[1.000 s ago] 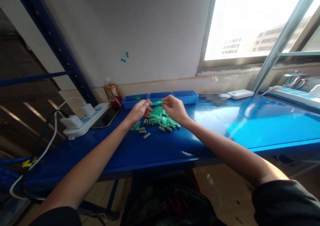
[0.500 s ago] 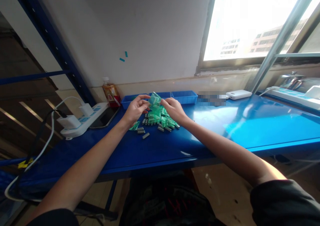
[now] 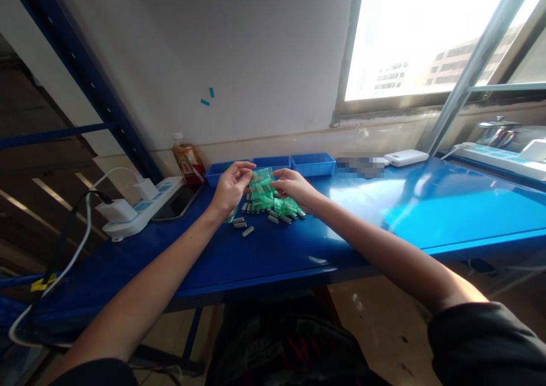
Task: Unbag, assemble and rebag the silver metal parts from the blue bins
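Note:
A small translucent green plastic bag is held up between my hands, above a pile on the blue table. My left hand pinches its left side between thumb and fingers. At its right edge, my right hand has thumb and forefinger closed on the plastic. Below lies a heap of green plastic bags, with several short grey metal cylinders around and partly under it. One loose cylinder rests nearest the table's front edge. Another piece of green plastic is partly hidden by my left hand.
Three joined blue trays stand along the wall behind the pile. To the left are a drink pouch, a phone and a power strip with chargers. A white box-shaped device lies below the window, near a metal post.
The bag between my hands has come down slightly and now appears flatter and wider. My left hand has shifted over the loose green plastic beside the pile. The view has moved slightly.

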### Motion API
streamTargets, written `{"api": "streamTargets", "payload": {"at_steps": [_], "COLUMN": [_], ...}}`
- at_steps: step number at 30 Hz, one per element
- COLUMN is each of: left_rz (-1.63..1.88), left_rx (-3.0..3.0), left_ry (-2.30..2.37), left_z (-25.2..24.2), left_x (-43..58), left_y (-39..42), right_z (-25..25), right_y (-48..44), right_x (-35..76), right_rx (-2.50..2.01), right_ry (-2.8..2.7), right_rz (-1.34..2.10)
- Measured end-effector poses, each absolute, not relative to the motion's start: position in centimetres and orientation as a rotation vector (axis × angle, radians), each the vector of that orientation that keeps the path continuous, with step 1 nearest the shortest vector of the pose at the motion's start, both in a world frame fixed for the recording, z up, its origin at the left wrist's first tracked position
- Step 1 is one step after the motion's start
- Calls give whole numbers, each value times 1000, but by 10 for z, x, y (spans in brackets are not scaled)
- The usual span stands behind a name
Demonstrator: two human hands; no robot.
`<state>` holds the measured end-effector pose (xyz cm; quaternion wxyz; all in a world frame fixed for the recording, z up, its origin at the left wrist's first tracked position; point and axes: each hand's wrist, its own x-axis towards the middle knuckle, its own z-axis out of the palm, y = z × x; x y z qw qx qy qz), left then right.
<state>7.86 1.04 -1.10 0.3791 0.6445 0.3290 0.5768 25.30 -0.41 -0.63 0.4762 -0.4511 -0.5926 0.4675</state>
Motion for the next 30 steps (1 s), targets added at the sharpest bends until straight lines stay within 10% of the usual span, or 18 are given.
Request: {"api": "streamTargets", "payload": {"at_steps": [13, 22, 30], "left_rz": [1263, 854, 1235], "left_rx": [1670, 1364, 1685], "left_ry": [986, 1244, 1246], "left_z": [-12, -6, -6], "left_x": [78, 73, 72], "left_y": [7, 15, 10], "right_z": [-16, -20, -19], "right_y": [4, 0, -8], "right_x": [254, 262, 251], "right_rx": [-1100, -920, -897], "right_ry": [-1539, -1934, -1967], "right_rz": [836, -119, -4]}}
